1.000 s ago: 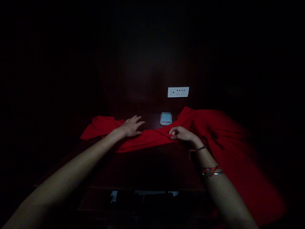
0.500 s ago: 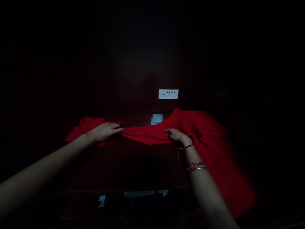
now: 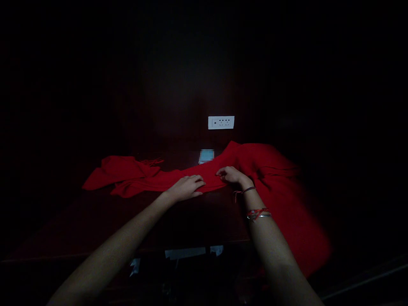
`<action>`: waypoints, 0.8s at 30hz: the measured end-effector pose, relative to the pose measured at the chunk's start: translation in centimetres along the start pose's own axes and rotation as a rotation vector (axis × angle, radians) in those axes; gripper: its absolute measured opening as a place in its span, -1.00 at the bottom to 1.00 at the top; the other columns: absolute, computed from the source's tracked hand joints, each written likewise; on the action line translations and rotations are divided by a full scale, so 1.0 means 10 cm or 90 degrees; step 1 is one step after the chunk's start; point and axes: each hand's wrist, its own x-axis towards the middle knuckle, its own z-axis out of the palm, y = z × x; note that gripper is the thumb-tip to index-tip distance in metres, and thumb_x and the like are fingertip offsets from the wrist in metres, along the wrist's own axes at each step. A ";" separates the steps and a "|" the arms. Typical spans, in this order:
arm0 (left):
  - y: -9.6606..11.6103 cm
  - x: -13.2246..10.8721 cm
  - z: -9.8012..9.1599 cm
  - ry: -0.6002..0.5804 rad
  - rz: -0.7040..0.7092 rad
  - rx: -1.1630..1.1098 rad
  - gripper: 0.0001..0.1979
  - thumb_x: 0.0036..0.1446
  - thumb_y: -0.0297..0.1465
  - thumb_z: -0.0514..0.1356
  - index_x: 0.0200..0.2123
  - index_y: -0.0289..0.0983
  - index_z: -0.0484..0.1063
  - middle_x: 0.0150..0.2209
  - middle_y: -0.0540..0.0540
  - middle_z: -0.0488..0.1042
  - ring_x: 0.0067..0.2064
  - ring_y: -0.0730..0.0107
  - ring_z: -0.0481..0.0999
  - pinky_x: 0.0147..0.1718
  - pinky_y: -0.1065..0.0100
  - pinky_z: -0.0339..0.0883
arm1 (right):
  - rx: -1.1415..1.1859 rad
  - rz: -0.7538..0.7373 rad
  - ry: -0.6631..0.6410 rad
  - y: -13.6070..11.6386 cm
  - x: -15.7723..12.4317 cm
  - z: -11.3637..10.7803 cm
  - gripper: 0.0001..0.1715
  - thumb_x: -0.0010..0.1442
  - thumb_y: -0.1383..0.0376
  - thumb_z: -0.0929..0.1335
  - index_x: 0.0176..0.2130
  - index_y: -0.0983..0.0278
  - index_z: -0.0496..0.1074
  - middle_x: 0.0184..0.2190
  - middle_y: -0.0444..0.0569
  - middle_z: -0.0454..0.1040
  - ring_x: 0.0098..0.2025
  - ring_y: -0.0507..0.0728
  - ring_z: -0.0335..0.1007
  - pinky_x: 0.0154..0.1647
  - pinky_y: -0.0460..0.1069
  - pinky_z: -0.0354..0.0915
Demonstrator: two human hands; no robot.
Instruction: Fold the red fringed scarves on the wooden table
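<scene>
A long red scarf (image 3: pixel 264 159) with a fringe lies in folds across a dark tabletop. It is bunched at the left, narrow in the middle and spread wide at the right, where it hangs toward the front. My left hand (image 3: pixel 188 187) rests on the narrow middle stretch, thumb and fingers apart. Close by on its right, my right hand (image 3: pixel 231 174) has bent fingers pressed on the scarf, seemingly gripping a fold; the fingertips are partly hidden. Bracelets circle my right wrist.
A white socket panel (image 3: pixel 221 122) is on the dark wall behind. A small pale-blue item (image 3: pixel 207 155), blurred out, stands at the back behind the scarf. Pale papers (image 3: pixel 185 253) show beneath the table's front edge (image 3: pixel 143 249). Deep shadow covers both sides.
My left hand has let go of the scarf's left part and moved right, close to my right hand. The left part now lies loose. My right hand stays at nearly the same spot on the cloth.
</scene>
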 end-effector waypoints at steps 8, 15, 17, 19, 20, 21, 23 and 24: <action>0.08 0.30 0.18 0.004 -0.025 -0.062 -0.59 -0.01 -0.60 -0.06 -0.07 -0.21 0.23 -0.15 -0.13 0.33 -0.15 0.29 0.34 -0.25 0.33 0.24 | -0.119 0.081 0.084 -0.03 -0.20 -0.27 -0.68 0.00 0.53 0.21 -0.25 0.34 0.42 -0.27 0.03 0.45 -0.22 0.03 0.34 -0.27 -0.19 0.15; -0.15 0.27 0.30 0.157 -0.087 -0.251 -0.50 -0.13 -0.65 -0.08 -0.05 -0.31 0.18 -0.08 -0.11 0.29 -0.06 0.39 0.26 -0.05 0.37 0.10 | -0.206 0.093 0.056 -0.10 -0.46 -0.47 -0.67 0.00 0.49 0.20 -0.22 0.30 0.38 -0.28 0.04 0.42 -0.24 0.07 0.32 -0.28 -0.14 0.13; -0.16 0.29 0.29 0.199 -0.098 -0.279 -0.55 -0.13 -0.63 -0.07 -0.09 -0.31 0.20 -0.14 -0.11 0.32 -0.11 0.39 0.29 -0.09 0.37 0.14 | -0.236 0.076 0.016 -0.11 -0.52 -0.47 -0.65 -0.03 0.49 0.24 -0.18 0.29 0.35 -0.25 0.04 0.40 -0.20 0.07 0.29 -0.22 -0.13 0.12; -0.18 0.29 0.28 0.206 -0.106 -0.300 -0.61 -0.10 -0.56 -0.03 -0.12 -0.31 0.22 -0.23 -0.09 0.35 -0.20 0.37 0.33 -0.17 0.35 0.20 | -0.296 0.058 0.009 -0.09 -0.59 -0.44 -0.59 -0.04 0.46 0.27 -0.13 0.29 0.30 -0.19 0.06 0.34 -0.15 0.11 0.25 -0.13 -0.07 0.10; -0.19 0.29 0.28 0.201 -0.110 -0.313 -0.65 -0.08 -0.52 -0.01 -0.14 -0.31 0.23 -0.28 -0.08 0.36 -0.25 0.37 0.35 -0.22 0.36 0.23 | -0.339 0.043 0.022 -0.07 -0.63 -0.41 -0.56 -0.05 0.45 0.29 -0.10 0.29 0.27 -0.16 0.08 0.31 -0.12 0.13 0.22 -0.08 -0.02 0.07; -0.20 0.29 0.28 0.198 -0.114 -0.329 -0.68 -0.06 -0.49 0.00 -0.16 -0.32 0.24 -0.33 -0.06 0.37 -0.29 0.37 0.36 -0.26 0.36 0.24 | -0.386 0.020 0.045 -0.05 -0.68 -0.38 -0.54 -0.04 0.44 0.29 -0.08 0.29 0.24 -0.14 0.09 0.27 -0.09 0.15 0.18 -0.03 0.04 0.02; -0.21 0.27 0.27 0.200 -0.107 -0.365 -0.77 -0.01 -0.43 0.00 -0.23 -0.31 0.27 -0.35 -0.04 0.38 -0.31 0.40 0.37 -0.29 0.39 0.23 | -0.476 -0.037 0.103 0.02 -0.75 -0.31 -0.59 0.02 0.43 0.25 -0.08 0.30 0.22 -0.14 0.09 0.24 -0.06 0.16 0.13 0.03 0.12 -0.10; -0.22 0.26 0.27 0.206 -0.098 -0.380 -0.80 0.02 -0.41 -0.01 -0.27 -0.30 0.29 -0.35 -0.03 0.39 -0.30 0.41 0.37 -0.28 0.40 0.23 | -0.512 -0.065 0.129 0.06 -0.78 -0.29 -0.64 0.05 0.43 0.22 -0.10 0.30 0.23 -0.16 0.08 0.24 -0.07 0.15 0.12 0.05 0.13 -0.14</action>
